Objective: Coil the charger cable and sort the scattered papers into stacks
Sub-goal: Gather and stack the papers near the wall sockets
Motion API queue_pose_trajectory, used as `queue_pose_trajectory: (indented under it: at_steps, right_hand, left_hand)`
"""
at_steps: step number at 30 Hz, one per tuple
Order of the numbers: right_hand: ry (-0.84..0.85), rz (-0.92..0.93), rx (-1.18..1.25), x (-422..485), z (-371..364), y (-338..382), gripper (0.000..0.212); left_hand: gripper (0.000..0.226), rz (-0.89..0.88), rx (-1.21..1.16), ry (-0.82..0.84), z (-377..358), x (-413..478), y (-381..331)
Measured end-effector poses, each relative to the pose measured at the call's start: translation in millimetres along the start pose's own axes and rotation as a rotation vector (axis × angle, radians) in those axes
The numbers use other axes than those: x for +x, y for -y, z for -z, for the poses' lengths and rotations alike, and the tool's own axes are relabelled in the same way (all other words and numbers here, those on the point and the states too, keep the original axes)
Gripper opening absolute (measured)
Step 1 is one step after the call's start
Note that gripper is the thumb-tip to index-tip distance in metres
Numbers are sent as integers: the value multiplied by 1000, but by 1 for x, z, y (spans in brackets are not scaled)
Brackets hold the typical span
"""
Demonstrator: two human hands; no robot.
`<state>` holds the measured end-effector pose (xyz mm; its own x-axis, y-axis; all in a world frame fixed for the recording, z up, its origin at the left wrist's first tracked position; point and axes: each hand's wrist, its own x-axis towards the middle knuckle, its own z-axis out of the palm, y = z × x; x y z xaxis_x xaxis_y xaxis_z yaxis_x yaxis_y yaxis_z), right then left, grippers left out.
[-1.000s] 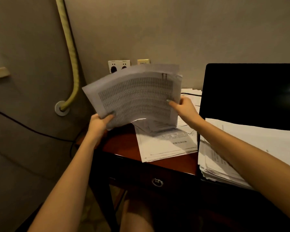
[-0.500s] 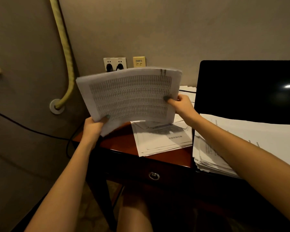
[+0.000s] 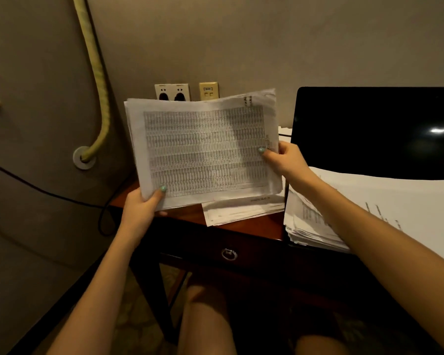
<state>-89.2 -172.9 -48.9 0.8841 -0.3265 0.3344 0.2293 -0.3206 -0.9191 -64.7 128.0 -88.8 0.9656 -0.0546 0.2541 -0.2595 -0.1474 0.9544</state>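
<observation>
Red-brown wood of the desk crosses mid-frame; above it we hold the printed sheaf, left hand gripping its lower-left corner, right hand pinching its right edge. We should square the edges, then lay it flat on the small stack beneath.

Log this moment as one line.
left hand: grips paper sheaf, lower corner | right hand: grips right edge | below: smaller stack on desk

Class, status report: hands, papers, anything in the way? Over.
Left hand and right hand both grip the paper bundle. Bundle held up over the smaller stack on the desk. Nothing blocking.
</observation>
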Motion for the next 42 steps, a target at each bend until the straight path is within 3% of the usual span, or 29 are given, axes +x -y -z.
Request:
queue_pose_trajectory:
  at_steps: [9, 16, 20, 24, 27, 32, 38, 42]
  right_hand:
    - [-95, -73, 182, -47, 78, 24, 11]
    - [-330, -146, -185, -98, 176, 18, 21]
    - [-355, -277, -330, -125, 220, 15, 24]
    - [-370, -369, -471, -145, 245, 6, 28]
    - [-385, -433, -604, -157, 256, -4, 26]
    - [-397, -497, -713, -166, 253, -13, 34]
    - [-425, -512, -965, -158, 242, -14, 53]
    - [-322, -356, -949, -138, 221, 1, 53]
  left_hand:
    - [13, -81, -108, -25, -37, -43, -30]
    - [17, -163, -23, 156, -125, -59, -55]
    - [37, -194, 110, 221, -168, -71, -56]
    - [33, -155, 225, 235, -192, -97, -49]
    - [19, -132, 290, 231, -204, -112, -44]
    - [38, -102, 276, 134, -212, -116, -41]
    - [38, -130, 307, 79, -214, -116, -37]
    - [33, -177, 298, 64, -204, -97, -42]
